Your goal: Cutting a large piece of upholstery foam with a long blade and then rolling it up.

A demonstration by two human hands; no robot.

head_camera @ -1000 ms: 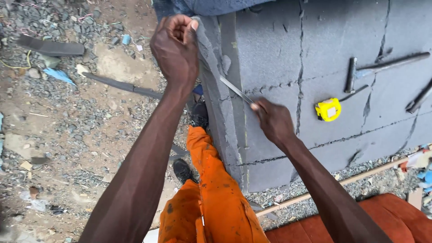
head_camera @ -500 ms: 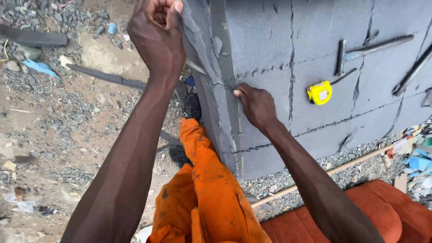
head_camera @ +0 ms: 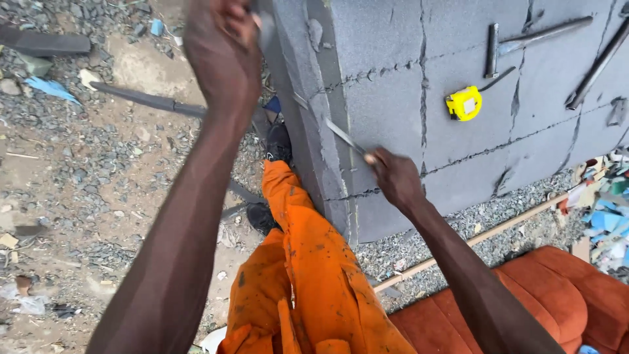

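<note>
Head view looked down on a thick grey foam slab lying on gravel ground. At the top of the frame the left hand was closed in a fist around a thin grey foam strip peeling away from the slab's left edge; the hand was blurred, so the grip itself was not sharp. The right hand was wrapped around the handle end of a narrow blade, whose metal ran up and left into the cut between the strip and the slab. On top of the slab, well to the right of the blade, lay a yellow tape measure, with a hammer just above it and dark metal bars further right. Below the hands were the person's orange trousers and black shoes, standing beside the slab's edge. A rust-coloured cushion filled the lower right corner.
</note>
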